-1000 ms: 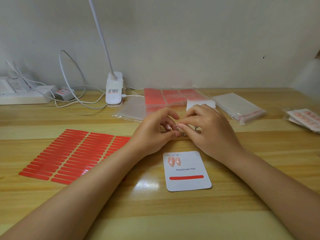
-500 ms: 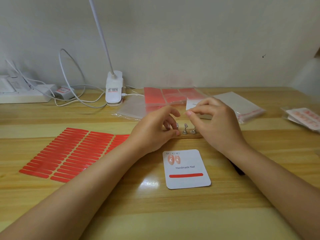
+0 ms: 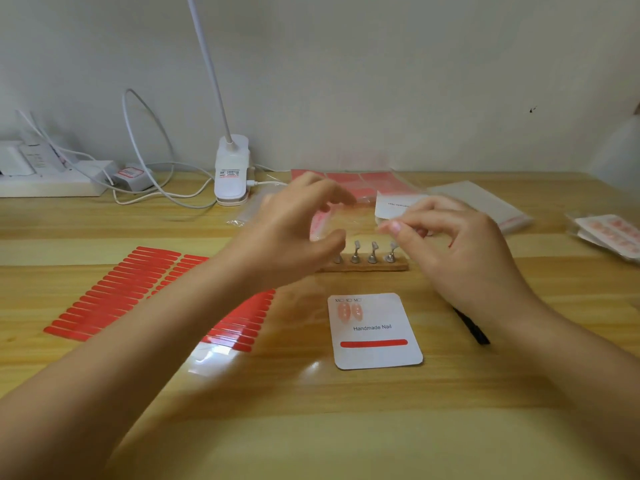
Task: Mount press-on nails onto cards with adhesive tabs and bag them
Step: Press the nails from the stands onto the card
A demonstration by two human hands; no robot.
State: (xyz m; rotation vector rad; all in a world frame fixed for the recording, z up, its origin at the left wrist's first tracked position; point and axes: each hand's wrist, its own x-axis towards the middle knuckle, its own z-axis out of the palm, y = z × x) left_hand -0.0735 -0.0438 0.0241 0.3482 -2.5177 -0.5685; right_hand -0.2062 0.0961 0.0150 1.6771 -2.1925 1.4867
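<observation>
A white "Handmade Nail" card (image 3: 375,355) lies in front of me with two pink press-on nails (image 3: 349,311) at its top left and a red adhesive strip (image 3: 374,342) low on it. Behind it stands a wooden nail stand (image 3: 367,267) with bare metal holders (image 3: 372,252). My right hand (image 3: 457,251) hovers above the stand's right end. Its thumb and forefinger pinch a small pale thing (image 3: 393,226), blurred, which looks like a press-on nail. My left hand (image 3: 294,233) hovers over the stand's left end with loosely curved fingers that hold nothing I can see.
A sheet of red adhesive tabs (image 3: 114,292) lies at the left. Behind the hands are blank cards (image 3: 394,205), clear bags (image 3: 485,202) and red sheets (image 3: 367,183). Bagged cards (image 3: 609,233) sit at the far right, a black tool (image 3: 472,327) near my right wrist, and a lamp base (image 3: 232,171) and power strip (image 3: 45,183) at the back left.
Both hands have lifted off the stand and moved apart. The right hand has drawn its pinch up and away, and the metal holders now show.
</observation>
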